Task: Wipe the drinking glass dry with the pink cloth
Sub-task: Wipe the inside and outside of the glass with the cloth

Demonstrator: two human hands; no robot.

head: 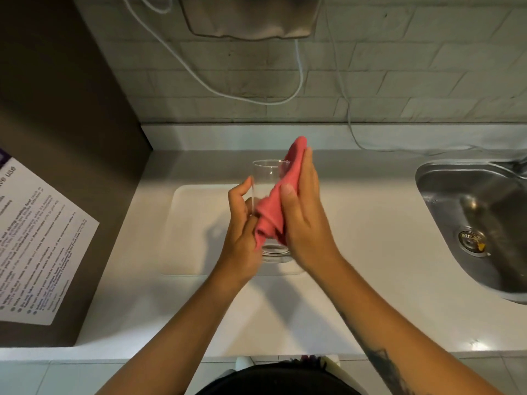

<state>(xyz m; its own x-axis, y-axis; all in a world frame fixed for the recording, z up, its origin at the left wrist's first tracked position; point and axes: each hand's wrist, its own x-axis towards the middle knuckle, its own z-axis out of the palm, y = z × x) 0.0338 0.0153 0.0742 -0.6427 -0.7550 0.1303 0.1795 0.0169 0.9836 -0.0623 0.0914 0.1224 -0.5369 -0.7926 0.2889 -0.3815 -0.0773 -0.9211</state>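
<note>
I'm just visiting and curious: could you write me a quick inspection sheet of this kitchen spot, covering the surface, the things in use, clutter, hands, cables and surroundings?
Surface: white countertop, with a shallow recessed panel below the hands.
Job's things: clear drinking glass, held above the counter; pink cloth draped against its side.
Clutter: nothing seen.
Grips: left hand holds the glass; right hand presses the cloth on it.
Cables: white cable hangs down the tiled wall.
Surroundings: steel sink at right; printed notice at left.

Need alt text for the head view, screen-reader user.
Two bare hands dry a clear glass above a white counter: left hand grips it, right hand presses a pink cloth against its side. A steel sink sits right.
</note>
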